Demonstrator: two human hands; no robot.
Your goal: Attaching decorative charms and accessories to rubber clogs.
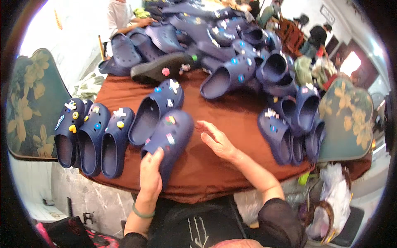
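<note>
My left hand (151,171) grips a dark blue clog (171,134) by its open heel end, thumb on top. Small coloured charms dot the clog's toe. Right behind it lies another blue clog (153,109) with charms, its heel toward me. My right hand (217,140) hovers over the brown cloth to the right of the held clog, fingers apart and nothing in them. To the left stand several blue clogs in a row, the closest one (117,142) bearing a white and a yellow charm.
A big heap of blue clogs (194,31) covers the far part of the brown-clothed table (231,173). More clogs (276,136) stack at the right edge. Floral chair backs (37,103) flank the table. A plastic bag (333,202) sits at lower right. Another person (122,16) stands at far left.
</note>
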